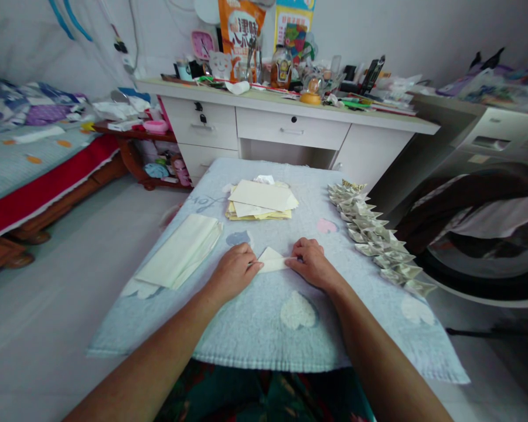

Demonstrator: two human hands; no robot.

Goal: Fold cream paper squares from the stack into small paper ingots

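Note:
A small piece of cream paper (271,259), folded to a peak at the top with a band along its lower edge, lies on the cloth-covered table. My left hand (235,271) pinches its left end between thumb and fingers. At the right end, my right hand (313,264) grips it the same way. Beyond the hands sits a stack of cream and yellow paper sheets (261,198). Left of my left hand lies a pile of long pale paper sheets (180,249). Several folded paper boats (373,234) stand in rows along the table's right side.
A pale blue cloth with heart patterns (264,343) covers the table. Behind it stands a white desk (290,120) crowded with jars, bags and small items. A front-loading washing machine (487,146) is at the right, a bed (35,158) at the left.

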